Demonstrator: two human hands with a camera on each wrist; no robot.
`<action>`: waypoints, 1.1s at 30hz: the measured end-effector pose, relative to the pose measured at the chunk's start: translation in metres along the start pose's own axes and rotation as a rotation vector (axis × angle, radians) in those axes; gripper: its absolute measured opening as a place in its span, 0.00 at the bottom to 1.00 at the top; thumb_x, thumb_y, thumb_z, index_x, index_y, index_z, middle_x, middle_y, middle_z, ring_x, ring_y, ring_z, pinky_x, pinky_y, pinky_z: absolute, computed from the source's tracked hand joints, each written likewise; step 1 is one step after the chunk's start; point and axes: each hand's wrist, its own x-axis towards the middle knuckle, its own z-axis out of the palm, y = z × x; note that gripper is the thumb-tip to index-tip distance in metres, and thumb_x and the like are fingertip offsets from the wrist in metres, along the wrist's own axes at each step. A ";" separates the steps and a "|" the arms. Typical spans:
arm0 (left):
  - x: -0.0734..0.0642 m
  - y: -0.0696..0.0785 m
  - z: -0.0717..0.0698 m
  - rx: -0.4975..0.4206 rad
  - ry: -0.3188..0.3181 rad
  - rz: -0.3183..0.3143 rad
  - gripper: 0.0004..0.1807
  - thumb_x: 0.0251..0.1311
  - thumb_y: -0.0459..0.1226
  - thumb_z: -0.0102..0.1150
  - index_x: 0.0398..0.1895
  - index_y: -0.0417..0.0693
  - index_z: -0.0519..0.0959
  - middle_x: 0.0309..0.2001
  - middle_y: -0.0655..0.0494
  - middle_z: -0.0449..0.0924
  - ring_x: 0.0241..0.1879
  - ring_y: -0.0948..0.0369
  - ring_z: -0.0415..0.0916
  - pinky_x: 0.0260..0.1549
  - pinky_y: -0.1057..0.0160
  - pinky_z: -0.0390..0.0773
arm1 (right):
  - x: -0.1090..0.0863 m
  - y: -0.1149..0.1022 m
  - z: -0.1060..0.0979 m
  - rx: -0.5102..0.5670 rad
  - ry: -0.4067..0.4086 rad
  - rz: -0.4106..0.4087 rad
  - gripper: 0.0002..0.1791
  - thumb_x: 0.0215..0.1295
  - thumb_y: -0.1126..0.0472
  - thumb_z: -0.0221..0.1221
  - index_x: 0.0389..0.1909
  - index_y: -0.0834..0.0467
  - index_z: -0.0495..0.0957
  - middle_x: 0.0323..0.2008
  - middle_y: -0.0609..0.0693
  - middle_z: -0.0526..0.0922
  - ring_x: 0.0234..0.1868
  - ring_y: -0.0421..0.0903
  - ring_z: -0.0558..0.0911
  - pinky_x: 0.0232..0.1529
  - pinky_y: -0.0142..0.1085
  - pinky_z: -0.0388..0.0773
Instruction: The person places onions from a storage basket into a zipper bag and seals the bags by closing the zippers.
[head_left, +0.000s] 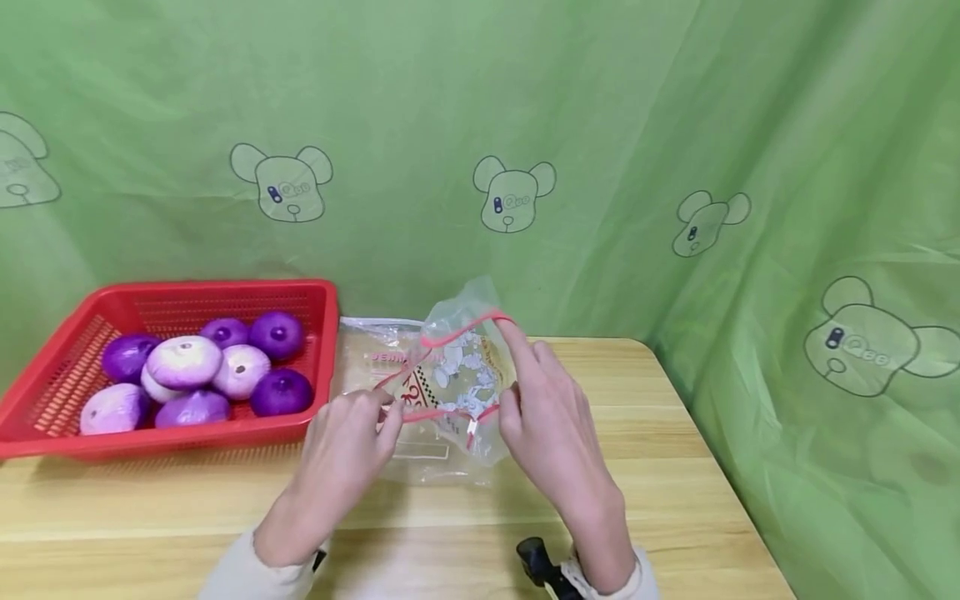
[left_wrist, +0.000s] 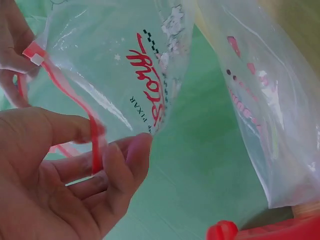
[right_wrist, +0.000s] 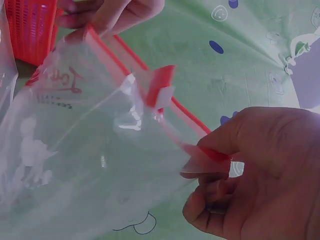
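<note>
A clear plastic zip bag (head_left: 468, 367) with a red zip edge and cartoon print is stretched between my hands over the table, its mouth spread apart. My left hand (head_left: 341, 442) pinches the red edge at the left corner of the mouth. At the other corner, my right hand (head_left: 551, 412) grips the edge between thumb and fingers. A white slider (right_wrist: 165, 96) sits on the zip between the two hands. Behind and below is a second clear bag (head_left: 375, 358), flat on the table, with pink lettering and a white top edge.
On the left stands a red plastic basket (head_left: 330, 333) holding several purple onions (head_left: 281, 392). The wooden table (head_left: 660, 500) has a rounded far right corner. A green curtain (head_left: 405, 108) with bear outlines hangs behind and to the right.
</note>
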 end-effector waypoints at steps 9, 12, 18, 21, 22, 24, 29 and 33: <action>0.001 -0.008 0.008 -0.030 -0.043 0.085 0.31 0.55 0.29 0.63 0.65 0.50 0.74 0.11 0.67 0.60 0.12 0.70 0.55 0.10 0.69 0.60 | -0.005 -0.006 -0.006 -0.088 -0.220 -0.056 0.39 0.54 0.78 0.54 0.65 0.44 0.76 0.27 0.44 0.65 0.25 0.41 0.62 0.22 0.31 0.64; -0.002 -0.007 0.013 -0.006 -0.098 0.133 0.36 0.49 0.27 0.62 0.66 0.49 0.73 0.11 0.68 0.55 0.13 0.70 0.50 0.11 0.71 0.56 | -0.005 -0.003 -0.007 -0.111 -0.223 -0.053 0.37 0.49 0.79 0.55 0.62 0.50 0.78 0.26 0.45 0.67 0.27 0.42 0.64 0.22 0.31 0.64; -0.002 -0.006 0.013 0.056 -0.175 0.107 0.31 0.46 0.29 0.62 0.59 0.49 0.78 0.12 0.66 0.59 0.14 0.67 0.55 0.13 0.67 0.59 | -0.006 0.015 -0.013 -0.060 -0.301 -0.024 0.44 0.47 0.79 0.58 0.70 0.57 0.67 0.63 0.54 0.72 0.56 0.53 0.72 0.47 0.44 0.78; -0.001 -0.007 0.014 0.048 -0.238 0.075 0.30 0.46 0.29 0.63 0.59 0.48 0.79 0.18 0.63 0.68 0.17 0.65 0.61 0.15 0.66 0.63 | -0.002 0.022 -0.014 0.058 -0.344 -0.079 0.42 0.50 0.82 0.53 0.71 0.60 0.64 0.77 0.52 0.55 0.73 0.54 0.60 0.68 0.51 0.67; 0.000 -0.007 0.015 0.047 -0.246 0.076 0.31 0.46 0.28 0.64 0.60 0.48 0.79 0.20 0.62 0.70 0.17 0.64 0.62 0.15 0.65 0.64 | -0.001 0.024 -0.014 0.105 -0.354 -0.100 0.42 0.52 0.82 0.52 0.72 0.61 0.63 0.77 0.51 0.54 0.75 0.53 0.58 0.70 0.51 0.63; 0.001 -0.009 0.016 0.035 -0.255 0.077 0.32 0.46 0.27 0.64 0.61 0.48 0.78 0.24 0.59 0.75 0.19 0.64 0.64 0.16 0.66 0.66 | 0.000 0.027 -0.015 0.179 -0.368 -0.138 0.38 0.58 0.80 0.53 0.72 0.60 0.64 0.76 0.50 0.58 0.76 0.50 0.58 0.72 0.50 0.59; 0.003 -0.016 0.015 0.057 -0.253 0.119 0.35 0.44 0.23 0.63 0.62 0.51 0.79 0.28 0.56 0.78 0.19 0.63 0.63 0.16 0.67 0.65 | -0.001 0.032 -0.022 0.267 -0.443 -0.106 0.35 0.63 0.57 0.68 0.70 0.50 0.67 0.70 0.44 0.67 0.72 0.46 0.65 0.71 0.49 0.63; 0.001 -0.019 0.015 0.091 -0.289 0.154 0.34 0.43 0.22 0.61 0.59 0.51 0.80 0.27 0.59 0.76 0.18 0.64 0.62 0.15 0.68 0.64 | 0.000 0.031 -0.022 0.253 -0.475 -0.083 0.40 0.57 0.50 0.72 0.70 0.49 0.67 0.70 0.42 0.67 0.72 0.44 0.65 0.71 0.48 0.62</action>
